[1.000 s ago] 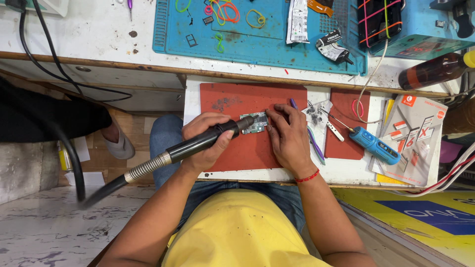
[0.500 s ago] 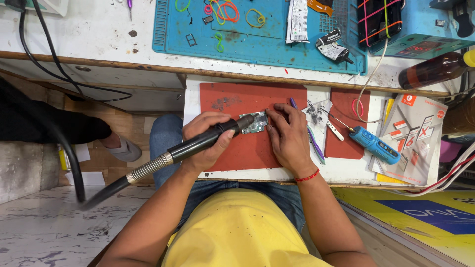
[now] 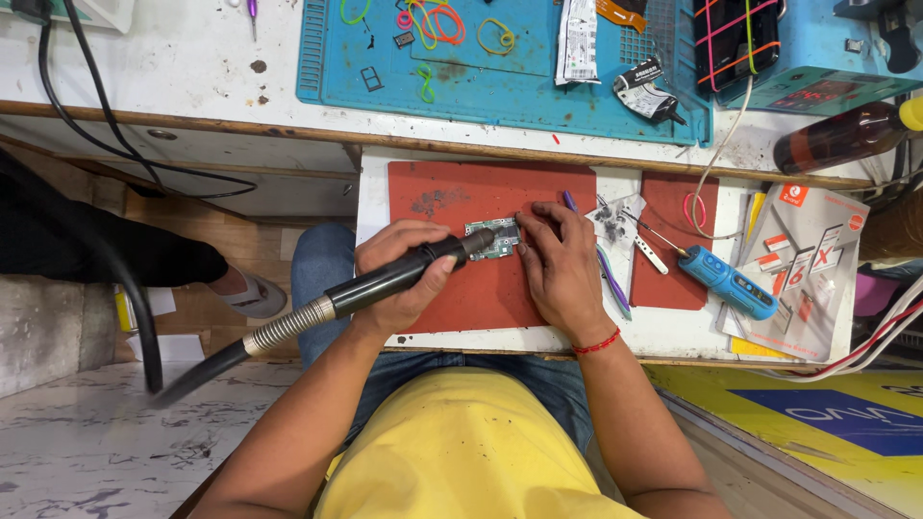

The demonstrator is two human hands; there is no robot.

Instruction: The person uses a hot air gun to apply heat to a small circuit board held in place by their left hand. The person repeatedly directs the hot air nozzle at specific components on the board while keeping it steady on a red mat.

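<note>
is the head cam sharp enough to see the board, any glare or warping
Head view: evenly lit, no strong glare; the small circuit board on the red mat is in focus, though its parts are too small to read. The left hand holding the black hot-air handle looks sharp, and the bench edge bows slightly from the wide lens.

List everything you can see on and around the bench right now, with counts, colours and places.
circuit board: 1, green, on the red mat, under the tool tip
hot-air tool: 1, black with a metal-coiled hose, across the mat's left edge
red mat: 1, on the white board over the lap
purple tool: 1, right of the right hand
blue screwdriver: 1, right part of the white board
blue mat: 1, on the upper bench
rubber bands: several, mixed colours, on the blue mat
brown bottle: 1, lying far right
left hand: grips the hot-air tool
right hand: fingers by the circuit board
</note>
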